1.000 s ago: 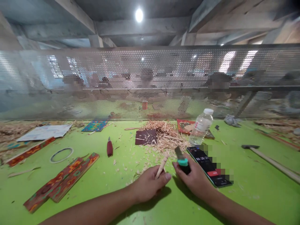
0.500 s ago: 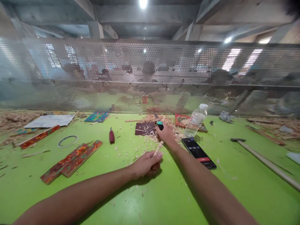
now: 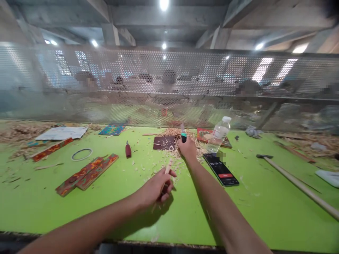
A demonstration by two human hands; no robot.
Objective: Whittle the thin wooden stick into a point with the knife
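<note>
In the head view, the left arm angles in from the lower left, its hand (image 3: 158, 185) loosely curled around a slim, pale wooden stick (image 3: 168, 166) whose notched-looking end points up and away, above the bright green surface (image 3: 137, 218). The right arm stretches farther forward; its hand (image 3: 188, 149) grips a black-and-teal-handled cutter (image 3: 183, 137), blade pointing away, beside heaped, curly tan wood shavings (image 3: 172, 132).
</note>
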